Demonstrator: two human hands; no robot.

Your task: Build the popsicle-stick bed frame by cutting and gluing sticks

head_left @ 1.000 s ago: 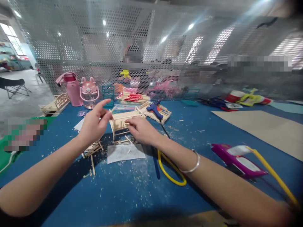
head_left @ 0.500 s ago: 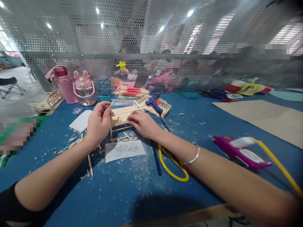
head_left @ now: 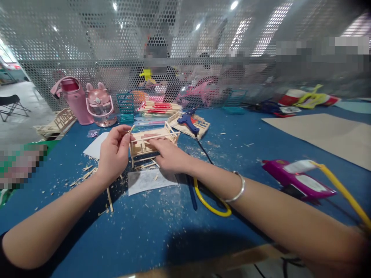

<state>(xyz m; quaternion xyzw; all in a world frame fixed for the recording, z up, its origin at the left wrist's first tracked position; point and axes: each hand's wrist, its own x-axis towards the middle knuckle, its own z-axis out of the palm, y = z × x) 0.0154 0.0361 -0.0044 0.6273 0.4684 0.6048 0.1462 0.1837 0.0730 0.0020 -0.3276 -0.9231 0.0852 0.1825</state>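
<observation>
A small model built of thin wooden sticks (head_left: pixel 153 135), with railings and upright posts, stands on the blue table between my hands. My left hand (head_left: pixel 114 150) is closed in a pinch at the model's left corner, on a thin wooden stick (head_left: pixel 132 129) whose tip shows above the fingers. My right hand (head_left: pixel 171 154) grips the model's front side, fingers reaching over the rail and thumb lower down; the fingertips are partly hidden among the sticks. A long stick crosses the model's top just above the right fingers.
Behind the model lie a blue glue gun (head_left: pixel 188 122) and another wooden piece (head_left: pixel 203 125). Wood scraps and a white paper sheet (head_left: pixel 142 183) are in front. Yellow-handled scissors (head_left: pixel 214 210) lie by my right forearm, a purple tool (head_left: pixel 298 179) farther right. Pink bottles (head_left: pixel 75 102) stand back left.
My right hand has slid left along the model and reaches farther over it. The left hand keeps its pinch at the corner. The whole view has shifted slightly.
</observation>
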